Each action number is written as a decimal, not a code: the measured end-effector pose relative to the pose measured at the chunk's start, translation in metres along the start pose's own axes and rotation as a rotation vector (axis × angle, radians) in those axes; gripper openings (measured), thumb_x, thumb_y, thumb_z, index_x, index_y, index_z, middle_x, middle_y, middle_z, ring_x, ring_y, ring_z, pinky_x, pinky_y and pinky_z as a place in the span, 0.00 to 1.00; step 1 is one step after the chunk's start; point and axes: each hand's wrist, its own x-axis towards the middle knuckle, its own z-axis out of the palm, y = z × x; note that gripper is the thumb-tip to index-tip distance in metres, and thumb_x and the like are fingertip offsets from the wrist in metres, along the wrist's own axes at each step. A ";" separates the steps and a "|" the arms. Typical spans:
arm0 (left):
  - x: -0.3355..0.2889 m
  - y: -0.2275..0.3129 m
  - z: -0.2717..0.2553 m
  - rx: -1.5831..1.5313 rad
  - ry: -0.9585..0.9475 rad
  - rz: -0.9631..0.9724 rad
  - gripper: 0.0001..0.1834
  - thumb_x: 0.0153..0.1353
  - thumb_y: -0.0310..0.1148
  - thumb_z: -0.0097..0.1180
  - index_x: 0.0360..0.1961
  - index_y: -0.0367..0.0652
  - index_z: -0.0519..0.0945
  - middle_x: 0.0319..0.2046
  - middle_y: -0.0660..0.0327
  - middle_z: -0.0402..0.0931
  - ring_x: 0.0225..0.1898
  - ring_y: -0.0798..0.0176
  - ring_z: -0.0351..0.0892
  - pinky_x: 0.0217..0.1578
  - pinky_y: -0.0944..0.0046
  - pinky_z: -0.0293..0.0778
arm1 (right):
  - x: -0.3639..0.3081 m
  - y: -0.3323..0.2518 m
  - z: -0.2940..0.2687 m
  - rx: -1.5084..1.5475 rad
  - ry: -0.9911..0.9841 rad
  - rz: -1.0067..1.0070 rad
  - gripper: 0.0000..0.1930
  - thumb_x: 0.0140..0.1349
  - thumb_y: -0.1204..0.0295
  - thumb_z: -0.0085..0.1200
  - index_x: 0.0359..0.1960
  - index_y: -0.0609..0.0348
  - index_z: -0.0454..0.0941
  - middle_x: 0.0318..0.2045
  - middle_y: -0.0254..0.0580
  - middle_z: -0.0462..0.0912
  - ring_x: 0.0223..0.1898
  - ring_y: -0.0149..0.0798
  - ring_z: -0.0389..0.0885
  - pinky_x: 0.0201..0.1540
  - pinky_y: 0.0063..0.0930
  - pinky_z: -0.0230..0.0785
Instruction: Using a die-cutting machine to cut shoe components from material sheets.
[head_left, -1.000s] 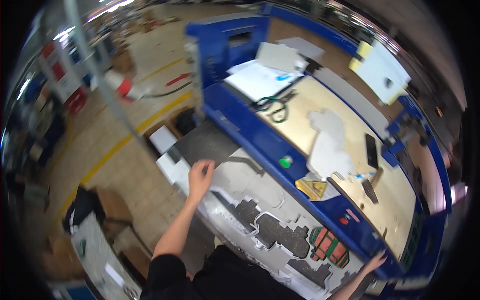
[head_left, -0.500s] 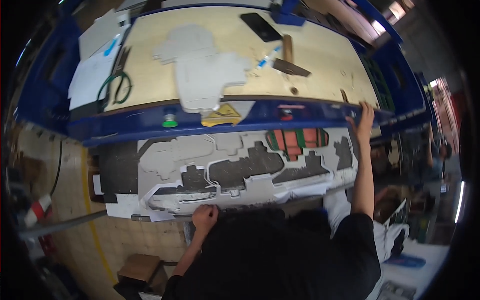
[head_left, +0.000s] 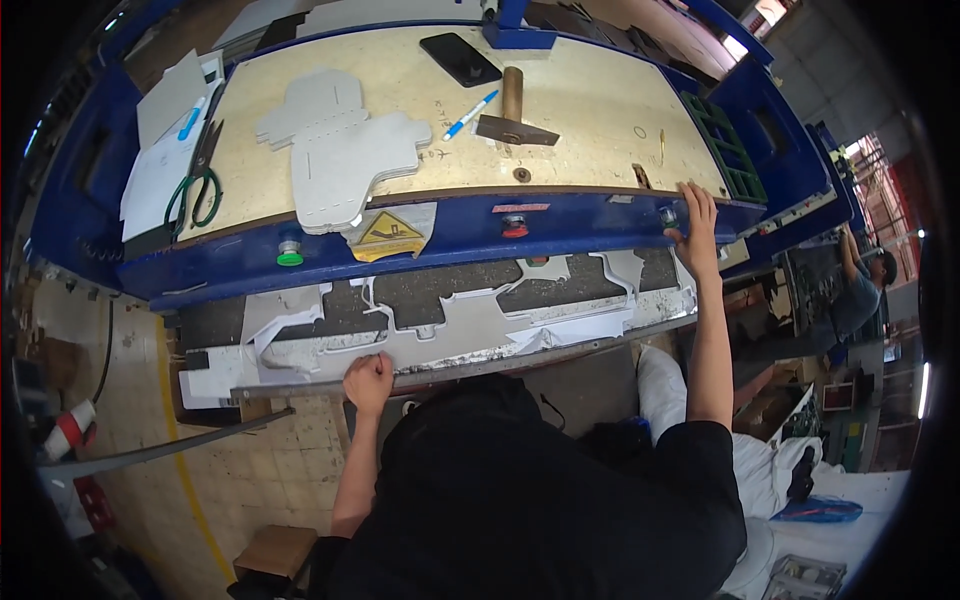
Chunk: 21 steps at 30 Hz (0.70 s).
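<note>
On the long blue metal beam, the right hand is resting, fingers slightly apart; left hand, fingers curled together, should be avoiding the beam's underside.

A thin grey sheet lies flat on the dark bed, cut through with large, stepped, irregular openings that bare the surface beneath. Its far side is hidden below the blue beam; its near side runs along the bed's near edge, where narrow white strips sit crooked and partly raised. A small round button is set in the beam's front face, near the right end; whether it is pressed cannot be told.
</note>
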 end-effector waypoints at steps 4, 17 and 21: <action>0.017 0.013 -0.003 -0.021 0.040 -0.007 0.20 0.56 0.36 0.56 0.10 0.40 0.70 0.14 0.55 0.71 0.21 0.48 0.72 0.26 0.50 0.68 | 0.004 0.009 0.001 0.000 0.090 -0.040 0.43 0.37 0.81 0.68 0.62 0.50 0.67 0.60 0.46 0.67 0.64 0.54 0.62 0.64 0.44 0.59; 0.044 0.037 -0.044 0.008 0.038 0.106 0.16 0.55 0.35 0.55 0.13 0.41 0.70 0.17 0.56 0.73 0.23 0.49 0.73 0.28 0.51 0.70 | -0.150 -0.117 0.107 0.262 0.010 0.273 0.29 0.55 0.67 0.61 0.56 0.66 0.67 0.52 0.61 0.71 0.57 0.61 0.67 0.60 0.50 0.60; 0.039 0.032 -0.053 -0.037 -0.023 0.159 0.13 0.56 0.34 0.55 0.18 0.41 0.72 0.20 0.56 0.74 0.28 0.49 0.74 0.32 0.51 0.70 | -0.196 -0.174 0.113 0.397 -0.197 0.207 0.22 0.54 0.59 0.63 0.46 0.58 0.76 0.46 0.50 0.75 0.52 0.53 0.70 0.56 0.48 0.60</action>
